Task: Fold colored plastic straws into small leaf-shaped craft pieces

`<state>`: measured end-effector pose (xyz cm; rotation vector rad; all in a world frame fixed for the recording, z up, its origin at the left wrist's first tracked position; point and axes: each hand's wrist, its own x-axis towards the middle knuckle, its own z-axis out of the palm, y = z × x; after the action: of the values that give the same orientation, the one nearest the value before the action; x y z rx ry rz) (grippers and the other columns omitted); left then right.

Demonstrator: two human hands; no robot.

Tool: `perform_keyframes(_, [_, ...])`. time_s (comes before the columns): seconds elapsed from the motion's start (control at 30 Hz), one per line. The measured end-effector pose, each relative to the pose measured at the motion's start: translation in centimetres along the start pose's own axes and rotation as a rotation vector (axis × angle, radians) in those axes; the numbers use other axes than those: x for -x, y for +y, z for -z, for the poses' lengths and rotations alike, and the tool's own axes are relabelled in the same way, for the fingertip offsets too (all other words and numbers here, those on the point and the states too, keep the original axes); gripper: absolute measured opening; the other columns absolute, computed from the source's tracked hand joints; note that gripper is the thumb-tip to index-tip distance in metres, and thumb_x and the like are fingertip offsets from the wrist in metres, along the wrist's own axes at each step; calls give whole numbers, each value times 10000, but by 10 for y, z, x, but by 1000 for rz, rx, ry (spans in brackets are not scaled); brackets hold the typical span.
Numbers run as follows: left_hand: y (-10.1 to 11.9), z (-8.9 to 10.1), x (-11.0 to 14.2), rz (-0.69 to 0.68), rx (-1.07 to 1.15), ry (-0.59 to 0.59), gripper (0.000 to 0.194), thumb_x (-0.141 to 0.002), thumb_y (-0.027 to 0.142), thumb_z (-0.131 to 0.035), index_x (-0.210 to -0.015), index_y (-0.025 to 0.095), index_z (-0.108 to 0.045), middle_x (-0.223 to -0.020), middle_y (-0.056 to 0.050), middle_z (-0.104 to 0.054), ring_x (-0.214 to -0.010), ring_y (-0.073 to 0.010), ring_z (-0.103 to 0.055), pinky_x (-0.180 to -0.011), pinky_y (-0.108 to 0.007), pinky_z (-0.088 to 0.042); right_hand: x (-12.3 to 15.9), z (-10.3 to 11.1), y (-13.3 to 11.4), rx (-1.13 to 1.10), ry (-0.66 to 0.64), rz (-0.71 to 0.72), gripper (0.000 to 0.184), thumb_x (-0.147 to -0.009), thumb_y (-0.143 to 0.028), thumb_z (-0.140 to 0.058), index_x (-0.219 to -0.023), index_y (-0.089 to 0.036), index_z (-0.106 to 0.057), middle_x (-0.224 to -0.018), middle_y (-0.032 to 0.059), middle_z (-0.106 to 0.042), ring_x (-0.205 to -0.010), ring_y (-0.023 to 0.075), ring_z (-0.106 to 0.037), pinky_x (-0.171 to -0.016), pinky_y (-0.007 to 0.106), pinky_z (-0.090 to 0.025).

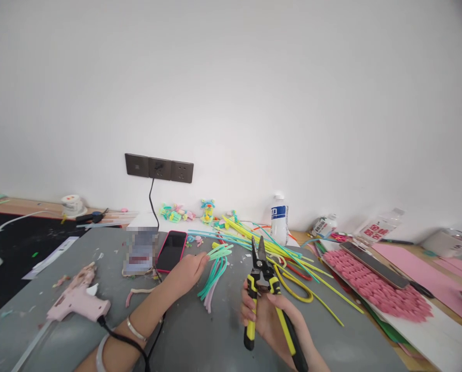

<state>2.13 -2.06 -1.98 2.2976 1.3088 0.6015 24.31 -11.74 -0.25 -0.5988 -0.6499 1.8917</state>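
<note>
Left hand (195,269) has fingertips pressed tog. on one end of a pipe-cleaner bundle (218,253), pale green at the grip, teal & lilac lengths bending down to the near side, mid-scene over the gray work surface (223,343). Right hand (267,312), a bit to the R, is wrapped round the yel./blk handles of wire-cutting pliers (262,281); handles spread, jaws parted & pointing far, apart from the bundle. Just beyond: loose yellow pipe cleaners (250,232) fanning R, w/ some teal & red ones mixed in. L of the left hand: phone in pink case (172,250), screen dark, and next to it a flat item, blurred, can't tell what. Near L: pink glue gun (79,304) on its side, w/ blk cord running under/by the forearm (exact path unclear). Far side, by the wall: small pipe-cleaner figure (208,211), others either side, plus white bottle w/ blue label (279,219) upright to the R. Far R: pink chunky-knit mat (378,284) w/ dark slab (374,264) lying on top. Wall socket panel (159,168) far L, black plug in middle unit.
</note>
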Motion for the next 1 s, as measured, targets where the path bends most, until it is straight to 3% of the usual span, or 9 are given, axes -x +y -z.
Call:
perform_keyframes(0.1, [-1, 2, 0, 6, 11, -20, 467, -1002, 398, -222, -811, 180, -589, -694, -58, -627, -634, -214, -583, -603, -286, -333, 0, 18, -2, 124, 157, 44, 431, -594, -437, -804, -899, -181, -639, -681, -5, -532, -576, 144, -488, -604, 299, -409])
perform_keyframes(0.23, [0, 7, 1, 31, 49, -51, 534, -989, 446, -266, -683, 174, -610, -620, -54, -636, -593, -195, -586, -588, -276, -336, 8, 42, 1, 348, 403, 168, 433, -646, -430, -798, -964, -188, -631, -732, 13, -579, -628, 170, -534, -619, 308, -436])
perform_keyframes(0.4, [3, 15, 1, 107, 288, -102, 674, -980, 522, -221, -664, 148, -684, -643, -74, -695, -625, -184, -640, -636, -261, -403, 23, 54, -3, 518, 543, 197, 469, -671, -509, -755, -993, -191, -637, -735, 20, -607, -624, 193, -567, -600, 322, -464])
perform_keyframes(0.47, [3, 17, 1, 104, 265, -113, 632, -963, 535, -280, -687, 147, -695, -639, -61, -691, -607, -175, -625, -603, -255, -388, 28, 53, -11, 633, 608, 164, 493, -697, -534, -720, -1040, -193, -629, -774, 29, -635, -668, 208, -593, -622, 324, -476])
perform_keyframes(0.57, [1, 16, 2, 36, 161, -157, 422, -857, 542, -521, -758, 176, -706, -687, -28, -690, -629, -169, -604, -559, -241, -338, 32, 54, -23, 966, 697, 123, 546, -698, -532, -695, -1127, -210, -593, -948, 63, -675, -843, 254, -626, -729, 345, -494])
perform_keyframes(0.67, [-1, 13, 4, -22, 87, -187, 302, -747, 501, -672, -788, 202, -691, -725, -8, -671, -645, -166, -578, -547, -237, -299, 29, 57, -27, 1387, 696, 115, 507, -689, -459, -660, -1118, -205, -569, -1082, 107, -658, -992, 310, -606, -846, 400, -472])
perform_keyframes(0.83, [-4, 12, 4, -57, 117, -234, 254, -793, 431, -633, -718, 188, -630, -690, 5, -597, -628, -151, -512, -552, -241, -271, 12, 63, -12, 1973, 734, 161, 373, -676, -284, -599, -1033, -176, -592, -1045, 165, -616, -1038, 392, -566, -866, 485, -433])
perform_keyframes(1.0, [-5, 14, 1, -22, 281, -242, 296, -854, 437, -544, -715, 176, -563, -664, 40, -484, -624, -130, -440, -571, -236, -282, -1, 75, -7, 2032, 631, 296, 421, -715, -321, -651, -1105, -172, -603, -1091, 166, -586, -1027, 370, -546, -896, 479, -425])
